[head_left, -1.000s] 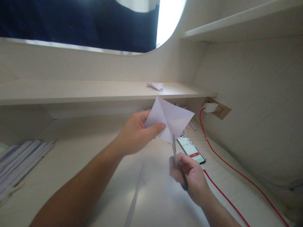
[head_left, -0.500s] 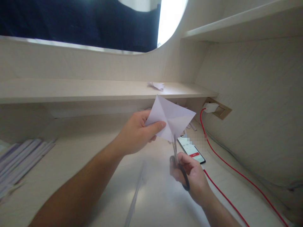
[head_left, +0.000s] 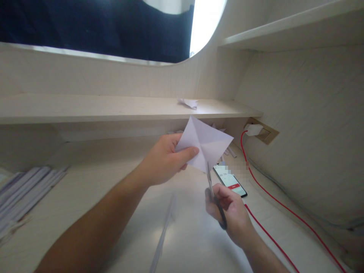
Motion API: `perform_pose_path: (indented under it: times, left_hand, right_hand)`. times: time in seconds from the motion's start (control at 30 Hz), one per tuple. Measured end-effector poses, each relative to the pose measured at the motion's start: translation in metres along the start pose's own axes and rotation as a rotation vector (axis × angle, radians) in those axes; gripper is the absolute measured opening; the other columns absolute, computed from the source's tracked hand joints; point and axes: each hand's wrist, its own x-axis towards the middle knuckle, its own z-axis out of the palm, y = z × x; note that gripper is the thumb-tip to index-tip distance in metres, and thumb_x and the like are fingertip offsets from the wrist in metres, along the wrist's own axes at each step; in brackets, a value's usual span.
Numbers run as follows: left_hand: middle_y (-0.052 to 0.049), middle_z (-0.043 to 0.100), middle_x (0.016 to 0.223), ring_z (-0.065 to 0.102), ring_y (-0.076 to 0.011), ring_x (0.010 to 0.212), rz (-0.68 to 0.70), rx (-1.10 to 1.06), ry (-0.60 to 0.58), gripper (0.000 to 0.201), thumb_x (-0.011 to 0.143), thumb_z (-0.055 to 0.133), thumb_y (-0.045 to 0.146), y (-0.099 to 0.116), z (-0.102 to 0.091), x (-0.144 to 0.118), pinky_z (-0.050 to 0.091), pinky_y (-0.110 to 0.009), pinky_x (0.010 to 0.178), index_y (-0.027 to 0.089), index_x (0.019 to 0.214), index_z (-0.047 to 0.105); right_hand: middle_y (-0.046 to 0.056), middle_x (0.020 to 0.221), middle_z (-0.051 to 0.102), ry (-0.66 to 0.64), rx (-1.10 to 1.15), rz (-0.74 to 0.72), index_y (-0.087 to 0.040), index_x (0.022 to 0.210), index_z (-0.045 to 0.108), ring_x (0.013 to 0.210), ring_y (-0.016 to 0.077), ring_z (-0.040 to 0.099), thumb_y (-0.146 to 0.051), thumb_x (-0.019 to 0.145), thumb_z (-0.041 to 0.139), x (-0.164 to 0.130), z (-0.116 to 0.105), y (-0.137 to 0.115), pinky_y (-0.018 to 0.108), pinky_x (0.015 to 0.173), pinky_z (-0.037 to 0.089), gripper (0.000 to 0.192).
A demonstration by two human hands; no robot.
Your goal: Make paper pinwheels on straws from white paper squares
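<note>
A creased white sheet of paper (head_left: pixel 212 142), square and turned cornerwise, is pinched at its left side by my left hand (head_left: pixel 170 157), thumb on top and fingers behind. My right hand (head_left: pixel 230 210) grips the dark handles of a pair of scissors (head_left: pixel 221 214). Their blades point up and meet the paper's lower corner, looking nearly closed there. How deep the blades reach into the paper I cannot tell. Both hands are above the desk.
Behind my right hand lies a phone (head_left: pixel 234 184) with a lit screen. A red cable (head_left: pixel 273 196) runs from a white charger (head_left: pixel 254 129) down the right side. Folded paper (head_left: pixel 188 103) rests on the shelf (head_left: pixel 113 106). A stack of papers or books (head_left: pixel 28 193) is at left.
The scissor blades look closer together than before, at the paper's lower corner. The paper has tilted slightly, its right corner a little lower and further left.
</note>
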Motion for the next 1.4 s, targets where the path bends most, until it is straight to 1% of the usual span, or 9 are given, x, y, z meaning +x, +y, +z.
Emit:
perform_pose_path:
  times: [0.13, 0.27, 0.43, 0.63, 0.77, 0.97, 1.13, 1.4]
  left_hand:
    - [0.004, 0.054, 0.054, 0.048, -0.0091, 0.046, 0.013, -0.016, -0.004, 0.026, 0.09, 0.067, 0.031, 0.0004, 0.0001, 0.0015, 0.034, -0.02, 0.043, 0.017, 0.069, 0.061]
    - [0.005, 0.052, 0.052, 0.045, -0.0085, 0.046, 0.028, 0.002, 0.002, 0.027, 0.09, 0.062, 0.028, 0.0006, -0.0008, 0.0029, 0.032, -0.02, 0.043, 0.017, 0.066, 0.058]
    - [0.005, 0.05, 0.053, 0.044, -0.0079, 0.046, 0.015, 0.027, -0.008, 0.024, 0.09, 0.061, 0.025, 0.0015, -0.001, 0.0024, 0.031, -0.019, 0.043, 0.017, 0.067, 0.058]
    - [0.004, 0.054, 0.057, 0.048, -0.0096, 0.047, -0.07, 0.091, -0.026, 0.018, 0.087, 0.061, 0.026, -0.0007, 0.0033, 0.0007, 0.033, -0.02, 0.043, 0.017, 0.071, 0.062]
    - [0.004, 0.056, 0.057, 0.049, -0.0098, 0.048, -0.065, 0.142, -0.026, 0.019, 0.087, 0.061, 0.026, -0.0021, 0.0038, 0.0007, 0.034, -0.02, 0.043, 0.017, 0.07, 0.062]
    - [0.005, 0.056, 0.058, 0.05, -0.0096, 0.049, -0.068, 0.127, -0.034, 0.019, 0.088, 0.06, 0.026, -0.0022, 0.003, 0.0008, 0.035, -0.019, 0.044, 0.018, 0.071, 0.062]
    - [0.004, 0.058, 0.059, 0.053, -0.0103, 0.051, -0.055, 0.179, -0.08, 0.02, 0.088, 0.059, 0.024, 0.0006, 0.0048, 0.0002, 0.038, -0.02, 0.046, 0.018, 0.07, 0.061]
    - [0.005, 0.057, 0.058, 0.051, -0.0095, 0.05, -0.061, 0.168, -0.076, 0.02, 0.088, 0.058, 0.024, 0.0, 0.0064, 0.0005, 0.037, -0.019, 0.045, 0.017, 0.07, 0.061]
  right_hand:
    - [-0.003, 0.065, 0.055, 0.023, -0.008, 0.004, -0.021, 0.068, 0.058, 0.061, 0.013, 0.046, -0.027, 0.069, 0.085, -0.0001, 0.0024, -0.0052, 0.027, 0.058, 0.035, 0.029]
    - [-0.004, 0.061, 0.053, 0.03, -0.024, 0.042, -0.021, 0.065, 0.055, 0.058, 0.0122, 0.043, -0.03, 0.069, 0.086, -0.0005, 0.004, -0.0079, 0.027, 0.056, 0.033, 0.032]
    - [-0.004, 0.06, 0.053, 0.034, -0.037, 0.068, -0.021, 0.066, 0.057, 0.057, 0.012, 0.042, -0.032, 0.069, 0.086, 0.0011, 0.0039, -0.0066, 0.027, 0.054, 0.031, 0.032]
    - [-0.003, 0.064, 0.055, 0.024, -0.061, 0.034, -0.02, 0.067, 0.059, 0.059, 0.0128, 0.045, -0.031, 0.07, 0.085, 0.0013, 0.0035, -0.0083, 0.027, 0.055, 0.034, 0.029]
    - [-0.004, 0.062, 0.053, 0.022, -0.067, 0.028, -0.021, 0.068, 0.06, 0.057, 0.0121, 0.043, -0.034, 0.071, 0.084, 0.001, 0.0031, -0.0086, 0.027, 0.054, 0.033, 0.028]
    - [-0.005, 0.059, 0.051, 0.03, -0.03, 0.076, -0.021, 0.066, 0.056, 0.054, 0.0103, 0.039, -0.034, 0.071, 0.087, 0.0021, 0.0025, -0.0049, 0.026, 0.052, 0.029, 0.034]
    - [-0.006, 0.057, 0.049, 0.033, -0.002, 0.067, -0.021, 0.065, 0.056, 0.052, 0.0095, 0.037, -0.036, 0.07, 0.086, 0.0023, 0.0047, -0.0079, 0.026, 0.05, 0.027, 0.035]
    - [-0.007, 0.054, 0.048, 0.055, 0.007, 0.077, -0.021, 0.063, 0.054, 0.049, 0.0085, 0.035, -0.033, 0.069, 0.086, 0.002, 0.0049, -0.0092, 0.025, 0.048, 0.026, 0.035]
